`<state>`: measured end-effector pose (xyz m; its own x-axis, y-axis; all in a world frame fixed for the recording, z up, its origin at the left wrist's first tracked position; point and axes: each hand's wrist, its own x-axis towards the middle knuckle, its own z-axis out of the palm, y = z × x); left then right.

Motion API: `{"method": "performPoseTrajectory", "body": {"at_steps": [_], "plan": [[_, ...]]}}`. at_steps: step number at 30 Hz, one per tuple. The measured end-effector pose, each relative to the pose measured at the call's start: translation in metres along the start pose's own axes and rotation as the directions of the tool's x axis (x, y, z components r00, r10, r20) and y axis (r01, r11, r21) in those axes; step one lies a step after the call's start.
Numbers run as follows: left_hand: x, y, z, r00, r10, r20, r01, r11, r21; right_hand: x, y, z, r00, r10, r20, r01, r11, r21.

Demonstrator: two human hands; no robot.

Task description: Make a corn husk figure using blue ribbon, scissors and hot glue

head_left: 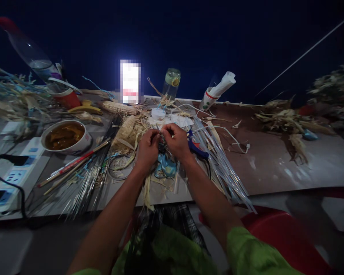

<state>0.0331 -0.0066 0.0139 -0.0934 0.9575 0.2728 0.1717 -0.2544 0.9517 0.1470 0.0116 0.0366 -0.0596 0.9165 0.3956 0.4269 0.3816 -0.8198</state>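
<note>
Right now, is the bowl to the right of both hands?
No, the bowl sits to the left of both the left hand and the right hand.

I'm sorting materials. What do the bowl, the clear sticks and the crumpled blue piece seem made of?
Bowl: perhaps glazed ceramic or melamine; glossy white with a printed motif.
Clear sticks: probably glossy plastic; streaks of light run along them.
Blue piece: maybe thin film or fabric; creased, faintly shiny.

Bright green top (180, 248) with short sleeves (255, 246), kinda loose and wrinkly, plus dark plaid bottoms (186, 221) with thin pale lines, can't tell if they're shorts or pants. Left hand (148, 147) and right hand (176, 142) are both bare.
</note>
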Motion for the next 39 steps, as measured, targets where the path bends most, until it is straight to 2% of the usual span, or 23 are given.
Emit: {"method": "performPoseTrajectory", "body": {"at_steps": [4,17,20,24,27,31,35,39], "plan": [[-0.002,-0.001,0.001,0.999,0.035,-0.019,-0.033,0.997,0.068,0.000,-0.001,0.000,1.000,0.016,-0.001,-0.016,0.999,0.033],[-0.003,0.006,-0.001,0.985,0.145,-0.089,-0.131,0.981,0.142,-0.001,-0.004,0.001,0.999,0.043,-0.006,-0.041,0.989,0.144],[-0.002,0.006,-0.001,0.984,0.113,-0.135,-0.100,0.990,0.094,-0.001,-0.004,0.001,0.994,0.112,0.003,-0.109,0.960,0.256],[0.001,0.007,-0.002,0.984,0.013,-0.178,-0.021,0.999,-0.044,0.000,-0.002,0.000,0.974,0.226,-0.016,-0.195,0.873,0.448],[0.003,0.008,-0.001,0.985,-0.068,-0.157,0.045,0.988,-0.148,0.002,-0.002,0.000,0.968,0.252,-0.018,-0.205,0.824,0.528],[0.005,0.009,0.000,0.988,-0.135,-0.073,0.107,0.949,-0.296,0.004,-0.002,0.001,0.959,0.276,0.061,-0.261,0.784,0.564],[0.007,0.007,0.001,0.989,-0.145,-0.004,0.138,0.949,-0.283,0.005,0.002,0.000,0.946,0.311,0.087,-0.312,0.811,0.494],[0.008,0.005,0.000,0.989,-0.144,0.037,0.149,0.949,-0.277,0.006,0.005,0.000,0.932,0.347,0.101,-0.348,0.786,0.512]]}}
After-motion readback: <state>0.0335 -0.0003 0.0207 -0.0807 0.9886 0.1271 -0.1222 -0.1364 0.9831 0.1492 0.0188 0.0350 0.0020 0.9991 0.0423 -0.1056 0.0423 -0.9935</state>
